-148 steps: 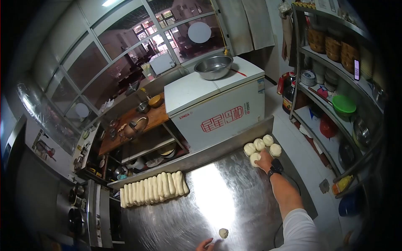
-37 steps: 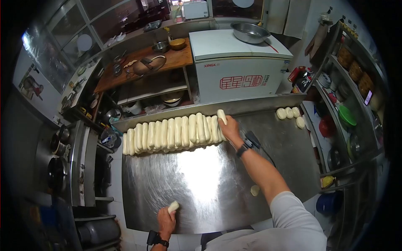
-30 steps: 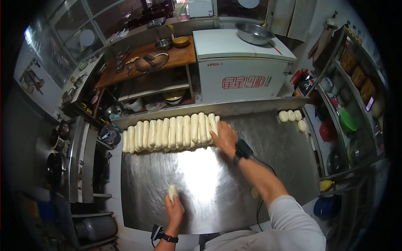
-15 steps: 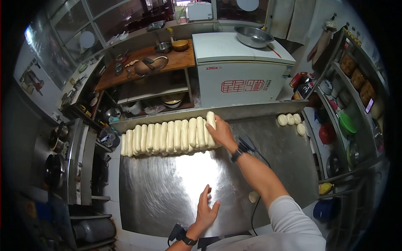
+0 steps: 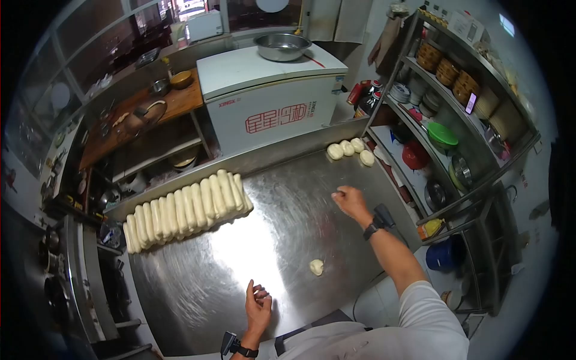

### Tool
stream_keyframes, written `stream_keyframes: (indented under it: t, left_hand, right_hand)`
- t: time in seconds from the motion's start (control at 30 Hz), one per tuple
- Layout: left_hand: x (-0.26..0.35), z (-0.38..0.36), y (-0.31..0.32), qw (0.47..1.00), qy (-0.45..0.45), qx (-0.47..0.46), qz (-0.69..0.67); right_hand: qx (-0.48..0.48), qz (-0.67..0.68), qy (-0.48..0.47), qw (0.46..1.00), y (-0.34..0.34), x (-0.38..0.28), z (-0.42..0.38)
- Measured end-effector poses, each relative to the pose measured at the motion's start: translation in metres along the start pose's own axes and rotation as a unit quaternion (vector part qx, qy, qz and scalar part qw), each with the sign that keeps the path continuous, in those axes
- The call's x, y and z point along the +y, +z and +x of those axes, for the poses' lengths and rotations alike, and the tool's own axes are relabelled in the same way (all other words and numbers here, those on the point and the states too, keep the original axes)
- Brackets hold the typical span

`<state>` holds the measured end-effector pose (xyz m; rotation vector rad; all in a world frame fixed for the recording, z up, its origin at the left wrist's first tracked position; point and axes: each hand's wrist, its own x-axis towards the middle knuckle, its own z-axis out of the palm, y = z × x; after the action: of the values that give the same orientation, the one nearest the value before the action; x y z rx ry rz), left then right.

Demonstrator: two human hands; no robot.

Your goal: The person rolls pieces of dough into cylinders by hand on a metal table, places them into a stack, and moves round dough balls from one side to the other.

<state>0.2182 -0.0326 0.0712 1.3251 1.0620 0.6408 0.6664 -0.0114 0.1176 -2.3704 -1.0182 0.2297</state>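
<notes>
Long pale dough sticks (image 5: 183, 207) lie side by side in a stacked row along the back left of the steel table. My right hand (image 5: 353, 204) is over the table's right part, fingers curled in with nothing visible in them. Beyond it, several round dough balls (image 5: 346, 148) are grouped near the back right corner. My left hand (image 5: 258, 309) hovers near the front edge, holding nothing, its index finger extended and the others loosely bent. A small lump of dough (image 5: 316, 267) sits on the table between my hands.
A low metal ledge (image 5: 270, 157) borders the back of the steel table (image 5: 198, 288). Behind it stands a white chest freezer (image 5: 270, 114) with a steel basin (image 5: 283, 47) on top. Shelves (image 5: 414, 114) with bowls and steamers rise at the right, above a blue bucket (image 5: 446, 252).
My right hand has left the end of the dough row, where it held a dough stick, and moved right. That stick now lies on the row. The view has turned right.
</notes>
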Motion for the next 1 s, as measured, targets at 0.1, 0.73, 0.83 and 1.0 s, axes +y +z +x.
stream_keyframes:
  t: [0.1, 0.73, 0.83, 1.0]
  left_hand:
    - [0.007, 0.003, 0.023, 1.0, -0.014, -0.007, 0.026]
    - [0.01, -0.022, 0.141, 0.983, -0.064, 0.166, 0.042]
    - [0.001, -0.02, 0.143, 0.982, -0.094, 0.164, 0.015]
    - [0.031, -0.001, 0.153, 0.977, -0.111, 0.175, -0.047]
  right_hand:
    - [-0.039, -0.043, 0.06, 0.997, -0.04, 0.043, 0.047]
    - [0.027, -0.125, -0.086, 0.988, 0.013, 0.102, 0.252]
    - [-0.025, 0.074, -0.097, 0.992, 0.059, 0.129, 0.26]
    - [-0.033, 0.149, 0.001, 0.988, 0.038, 0.083, 0.21]
